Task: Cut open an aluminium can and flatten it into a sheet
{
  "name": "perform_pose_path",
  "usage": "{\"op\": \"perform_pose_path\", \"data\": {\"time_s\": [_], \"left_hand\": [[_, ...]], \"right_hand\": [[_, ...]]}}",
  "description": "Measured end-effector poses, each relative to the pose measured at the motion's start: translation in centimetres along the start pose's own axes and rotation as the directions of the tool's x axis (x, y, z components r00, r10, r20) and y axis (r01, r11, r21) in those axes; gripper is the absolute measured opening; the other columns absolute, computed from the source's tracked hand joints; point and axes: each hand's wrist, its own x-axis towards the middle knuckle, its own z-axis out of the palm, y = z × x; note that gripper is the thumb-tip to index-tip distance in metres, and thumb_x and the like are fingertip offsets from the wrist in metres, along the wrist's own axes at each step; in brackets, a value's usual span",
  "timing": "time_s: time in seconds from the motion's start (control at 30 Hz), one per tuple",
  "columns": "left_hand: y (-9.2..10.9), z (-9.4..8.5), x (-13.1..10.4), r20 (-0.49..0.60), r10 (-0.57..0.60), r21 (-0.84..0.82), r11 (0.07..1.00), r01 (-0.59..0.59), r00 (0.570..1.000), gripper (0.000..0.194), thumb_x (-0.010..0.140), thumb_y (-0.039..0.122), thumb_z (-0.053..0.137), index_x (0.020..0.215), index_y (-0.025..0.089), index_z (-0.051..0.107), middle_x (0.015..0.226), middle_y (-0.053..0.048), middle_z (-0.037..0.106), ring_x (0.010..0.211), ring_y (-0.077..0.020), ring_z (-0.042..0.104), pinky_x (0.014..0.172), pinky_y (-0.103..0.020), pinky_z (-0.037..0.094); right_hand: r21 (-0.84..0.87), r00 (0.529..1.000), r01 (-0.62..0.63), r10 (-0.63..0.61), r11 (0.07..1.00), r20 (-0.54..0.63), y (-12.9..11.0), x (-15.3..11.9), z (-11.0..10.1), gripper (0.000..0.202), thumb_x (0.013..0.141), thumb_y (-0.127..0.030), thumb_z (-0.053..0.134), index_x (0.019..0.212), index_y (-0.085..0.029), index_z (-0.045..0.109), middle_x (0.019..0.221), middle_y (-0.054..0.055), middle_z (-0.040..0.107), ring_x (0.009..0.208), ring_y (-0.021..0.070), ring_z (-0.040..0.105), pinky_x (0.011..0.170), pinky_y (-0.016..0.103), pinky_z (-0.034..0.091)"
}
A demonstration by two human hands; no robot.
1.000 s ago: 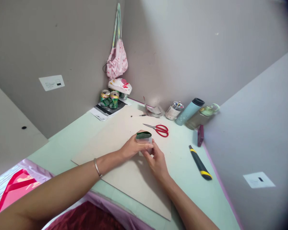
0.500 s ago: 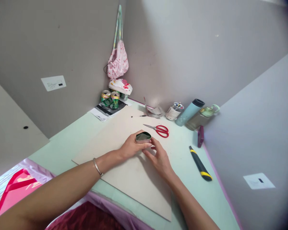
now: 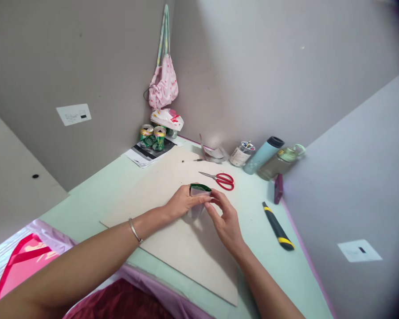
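Note:
My left hand [image 3: 182,201] is closed around a curled sheet of thin metal [image 3: 200,193], silvery on the face toward me and green on the other side, like a piece cut from a drink can. At the sheet's right edge, my right hand [image 3: 225,217] has its thumb and fingertips drawn together on it. The fingers cover part of the sheet, and its lower end hangs over the pale board [image 3: 173,239]. Beyond the hands lie scissors with red handles [image 3: 223,180], their blades pointing left.
A black and yellow utility knife [image 3: 278,227] lies on the right. Toward the back stand cut green cans [image 3: 159,138], a tin of pens [image 3: 242,154], a blue tumbler [image 3: 263,155], and a green bottle [image 3: 279,164]. Silvery scrap [image 3: 216,155] rests near the wall.
The curled sheet has turned in my hands, so its green far rim and more of its silvery face show. My right fingers have shifted slightly up and right along its edge.

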Motion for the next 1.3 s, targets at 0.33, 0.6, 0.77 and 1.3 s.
{"op": "perform_pose_path", "data": {"time_s": [0.33,0.6,0.77,1.3], "left_hand": [[-0.2,0.0,0.1,-0.035,-0.011,-0.010,1.000,0.010,0.999,0.043,0.074,0.041,0.082,0.101,0.017,0.058,0.093,-0.002,0.064,0.089,-0.0192,0.061,0.084,-0.032,0.046],[-0.8,0.2,0.0,-0.058,-0.079,0.081,0.993,0.084,0.995,0.053,0.067,0.031,0.084,0.109,0.020,0.054,0.100,-0.002,0.063,0.096,-0.0210,0.060,0.087,-0.033,0.046],[-0.9,0.3,-0.6,0.033,-0.136,0.143,0.981,0.130,0.990,0.074,0.063,0.022,0.083,0.128,0.024,0.047,0.105,-0.001,0.064,0.088,-0.0189,0.060,0.079,-0.030,0.048],[-1.3,0.2,-0.4,0.196,-0.140,0.058,0.990,0.131,0.971,0.089,0.061,0.017,0.076,0.141,0.019,0.036,0.099,-0.002,0.061,0.085,-0.0167,0.058,0.072,-0.027,0.045]], "right_hand": [[-0.036,0.996,0.090,-0.089,0.995,0.022,-0.3,0.0,0.0,0.037,0.094,-0.022,0.059,0.130,-0.024,0.055,0.124,0.010,0.065,0.109,0.0241,0.065,0.093,0.043,0.055],[-0.264,0.943,0.319,-0.333,0.910,-0.009,-1.3,-0.2,-0.1,0.035,0.096,-0.016,0.052,0.130,-0.023,0.056,0.129,0.016,0.061,0.120,0.0291,0.058,0.092,0.047,0.055],[-0.371,0.933,0.359,-0.344,0.856,0.110,-0.9,-0.5,0.3,0.020,0.097,-0.024,0.057,0.116,-0.023,0.063,0.110,0.012,0.068,0.096,0.0242,0.067,0.078,0.037,0.057],[-0.409,0.935,0.345,-0.346,0.845,0.073,-0.8,-0.4,0.1,0.011,0.097,-0.025,0.057,0.087,-0.022,0.061,0.090,0.008,0.067,0.079,0.0211,0.062,0.066,0.032,0.050]]}}
